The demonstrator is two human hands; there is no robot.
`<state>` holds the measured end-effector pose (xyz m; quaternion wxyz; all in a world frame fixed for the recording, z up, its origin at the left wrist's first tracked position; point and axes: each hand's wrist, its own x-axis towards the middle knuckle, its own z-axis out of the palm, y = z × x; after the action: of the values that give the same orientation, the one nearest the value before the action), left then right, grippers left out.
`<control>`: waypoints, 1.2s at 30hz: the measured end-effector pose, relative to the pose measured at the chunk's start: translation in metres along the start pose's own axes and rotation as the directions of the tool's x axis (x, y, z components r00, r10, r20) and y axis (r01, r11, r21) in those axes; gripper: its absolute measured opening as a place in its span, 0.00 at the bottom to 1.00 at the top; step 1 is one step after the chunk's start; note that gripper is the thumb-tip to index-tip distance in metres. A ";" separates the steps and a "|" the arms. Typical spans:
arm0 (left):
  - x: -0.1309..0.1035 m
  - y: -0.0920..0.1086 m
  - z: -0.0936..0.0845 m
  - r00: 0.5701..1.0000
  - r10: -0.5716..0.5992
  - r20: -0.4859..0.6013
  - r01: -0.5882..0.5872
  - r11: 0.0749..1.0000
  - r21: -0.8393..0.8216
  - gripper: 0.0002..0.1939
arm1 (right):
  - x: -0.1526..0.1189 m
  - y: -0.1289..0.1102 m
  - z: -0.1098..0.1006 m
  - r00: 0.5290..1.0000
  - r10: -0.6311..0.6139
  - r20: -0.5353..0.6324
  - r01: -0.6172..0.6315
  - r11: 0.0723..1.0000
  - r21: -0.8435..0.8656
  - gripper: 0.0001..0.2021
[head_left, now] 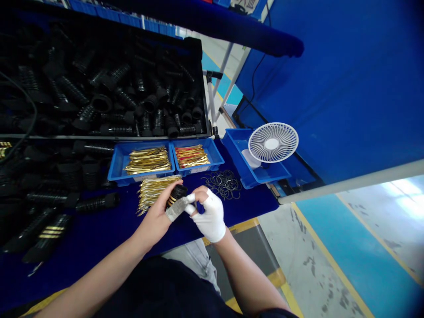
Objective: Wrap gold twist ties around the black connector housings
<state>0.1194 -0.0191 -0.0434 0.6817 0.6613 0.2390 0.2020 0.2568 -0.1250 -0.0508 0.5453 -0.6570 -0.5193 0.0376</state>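
Ribbed black tube (179, 191), just one, is clamped in the left grip (160, 216); the white-wrapped right grip (212, 217) meets it (whether pinching, I cannot tell). Beyond the grips: two blue plastic bins (141, 177) of thin, shiny strips (149, 160). To their right, one round, slatted white fan (273, 142).

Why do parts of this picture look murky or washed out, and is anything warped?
In the head view, glare washes out the glossy painted floor at far right; same head view, shadow nearly merges the black ribbed tubes at upper left; head view's right-hand corners darken, and edges seem stretched, perhaps by a wide lens.
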 end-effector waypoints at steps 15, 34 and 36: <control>-0.016 -0.001 0.009 0.838 -0.366 0.404 0.537 0.680 -0.499 0.33 | 0.000 -0.011 0.000 0.941 0.141 0.308 -0.260 0.883 0.390 0.21; 0.004 0.006 0.020 0.911 -0.410 0.040 0.352 0.725 -0.593 0.25 | 0.014 0.046 -0.069 0.976 0.189 -0.111 -0.218 0.788 -0.576 0.07; 0.004 0.006 0.023 0.936 -0.352 0.003 0.298 0.788 -0.539 0.36 | 0.008 0.028 -0.055 0.998 0.045 -0.050 -0.062 0.913 -0.404 0.06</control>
<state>0.1361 -0.0350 -0.0377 0.8498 0.3849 0.3166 0.1718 0.3123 -0.1526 -0.0454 0.4063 -0.7702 -0.4868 -0.0690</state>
